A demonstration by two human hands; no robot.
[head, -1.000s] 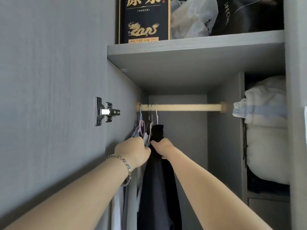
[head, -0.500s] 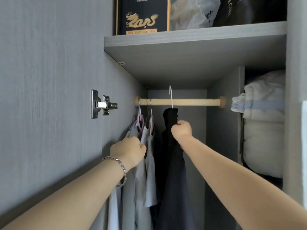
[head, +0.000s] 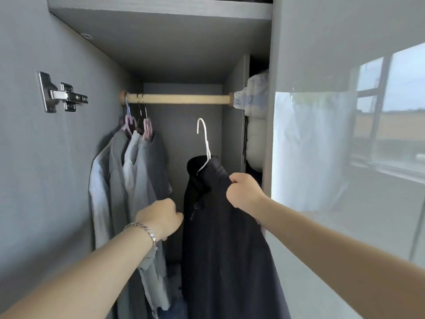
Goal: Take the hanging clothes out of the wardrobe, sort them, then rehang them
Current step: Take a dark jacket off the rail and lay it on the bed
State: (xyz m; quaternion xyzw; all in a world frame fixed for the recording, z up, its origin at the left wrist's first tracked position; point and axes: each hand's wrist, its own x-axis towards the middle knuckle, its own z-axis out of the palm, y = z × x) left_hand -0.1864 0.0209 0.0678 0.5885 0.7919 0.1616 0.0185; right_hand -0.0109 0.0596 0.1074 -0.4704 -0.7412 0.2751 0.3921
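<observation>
the right hand [head: 243, 194] is gripping the dark garment [head: 225, 261] at its shoulder, fingers curled into the cloth, holding it on its white hanger [head: 205, 143] clear of the wooden rod [head: 184, 99], the hook hanging free at the rod's 6 o'clock. the left hand [head: 158, 219] is curling at the garment's 9 o'clock; whether it is holding anything i cannot tell. grey clothes [head: 138, 180] are hanging at the rod's 9 o'clock end.

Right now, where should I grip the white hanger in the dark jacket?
I'd grip the white hanger at its bare neck, from the left: it stands upright, free below the rod, and the right hand holds the dark jacket on the right.
</observation>
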